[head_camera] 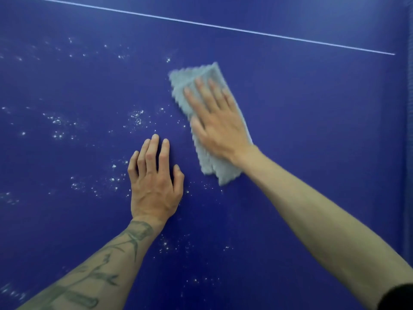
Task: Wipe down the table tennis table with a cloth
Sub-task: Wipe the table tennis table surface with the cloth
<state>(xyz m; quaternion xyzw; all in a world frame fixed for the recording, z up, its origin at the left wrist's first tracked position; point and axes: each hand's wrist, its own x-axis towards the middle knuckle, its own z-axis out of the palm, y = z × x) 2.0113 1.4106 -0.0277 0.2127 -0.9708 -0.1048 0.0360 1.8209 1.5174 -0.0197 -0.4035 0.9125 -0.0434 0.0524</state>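
Specks of white dust lie left of my right hand, which presses flat, fingers straight, on the folded grey cloth. Its long axis runs away from me across the blue table tennis table, so I judge a broadside sweep leftward. My left hand rests released on the table just beside the cloth, in that path.

Cloth blurred, perhaps folded double

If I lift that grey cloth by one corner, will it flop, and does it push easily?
Probably floppy: the cloth is thin and folded in layers, so it would likely unfold and hang. It should slide easily on the smooth table under the flat right hand, though its layers may bunch.
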